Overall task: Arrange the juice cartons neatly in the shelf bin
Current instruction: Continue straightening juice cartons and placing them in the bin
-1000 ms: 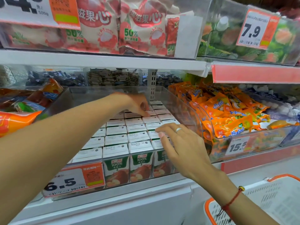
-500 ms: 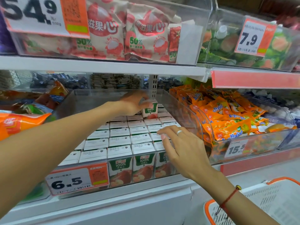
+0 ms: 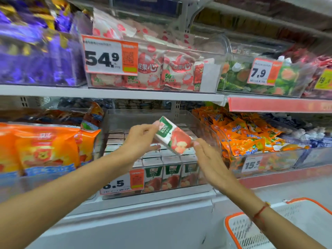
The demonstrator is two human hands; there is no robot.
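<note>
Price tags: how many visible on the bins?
5. The 54.9 tag upper middle, 7.9 tag upper right, yellow tag cut off at right edge, 6.5 tag partly behind the arm, 15.5 tag lower right.

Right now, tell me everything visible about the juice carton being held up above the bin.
The juice carton is a small rectangular box, seemingly coated paperboard, with a green panel reading 100%, a white band and red apple artwork. It is lifted clear of the packed rows in the clear shelf bin, tilted diagonally with its green end up-left. The left hand pinches that upper end; the right hand meets its lower corner with its fingers.
</note>
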